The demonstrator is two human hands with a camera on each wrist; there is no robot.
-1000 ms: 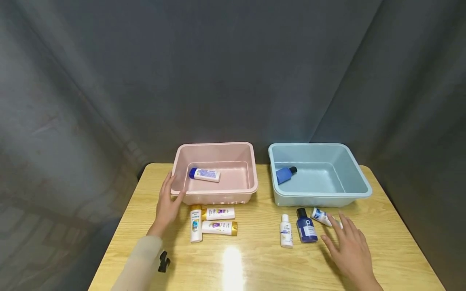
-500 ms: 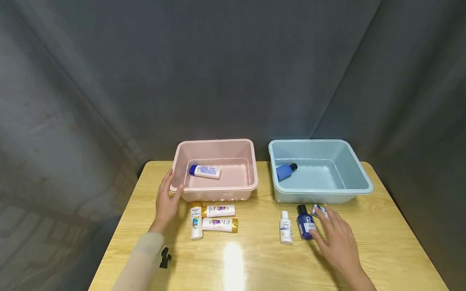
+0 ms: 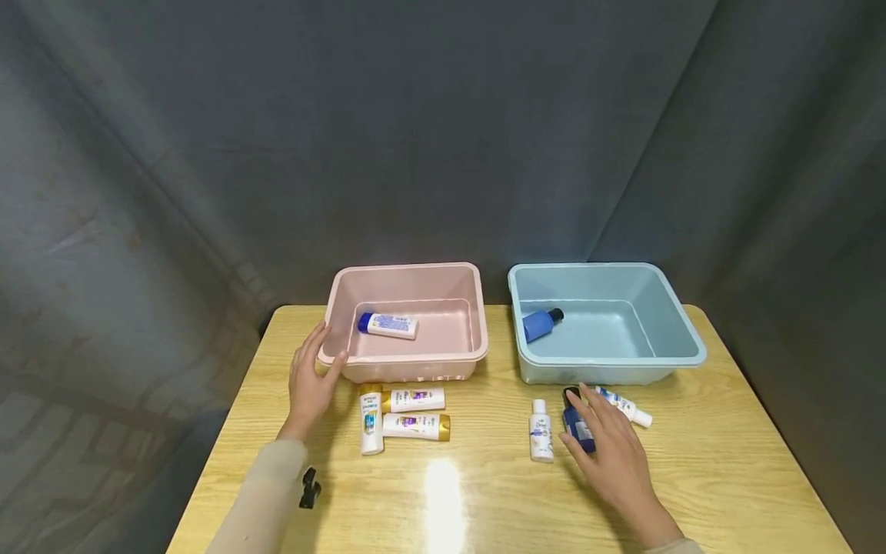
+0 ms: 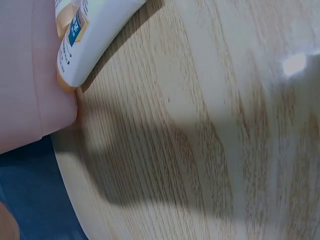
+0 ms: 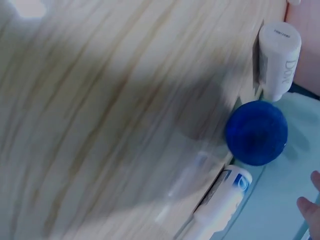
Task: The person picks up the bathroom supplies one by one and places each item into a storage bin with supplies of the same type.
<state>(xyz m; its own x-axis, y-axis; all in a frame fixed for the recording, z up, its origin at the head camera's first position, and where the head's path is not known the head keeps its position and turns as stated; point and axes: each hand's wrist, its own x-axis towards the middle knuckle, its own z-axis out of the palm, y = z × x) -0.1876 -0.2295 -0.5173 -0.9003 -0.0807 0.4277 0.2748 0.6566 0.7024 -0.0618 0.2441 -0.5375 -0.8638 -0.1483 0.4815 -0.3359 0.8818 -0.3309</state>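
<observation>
My left hand (image 3: 310,391) rests with spread fingers at the left front corner of the pink bin (image 3: 415,358), where a white bottle with a blue cap (image 3: 389,325) lies. Just in front of that bin are white bottles with gold caps: one pointing toward me (image 3: 371,422), two lying crosswise (image 3: 415,426). Over on the right, my right hand (image 3: 612,454) hovers above a dark blue bottle (image 3: 577,431), fingers extended and partly covering it. In the right wrist view, the fingertips (image 5: 309,207) appear apart from the blue bottle (image 5: 256,133).
A light blue bin (image 3: 609,362) holds a blue bottle with a black cap (image 3: 541,325). White bottles lie either side of the dark blue one, left (image 3: 541,432) and right (image 3: 625,405). A black clip (image 3: 309,488) is by the left sleeve. Grey curtains hang behind the table.
My right hand has moved left, from over the right-hand white bottle to over the dark blue bottle, uncovering the white one. The left hand has stayed at the pink bin.
</observation>
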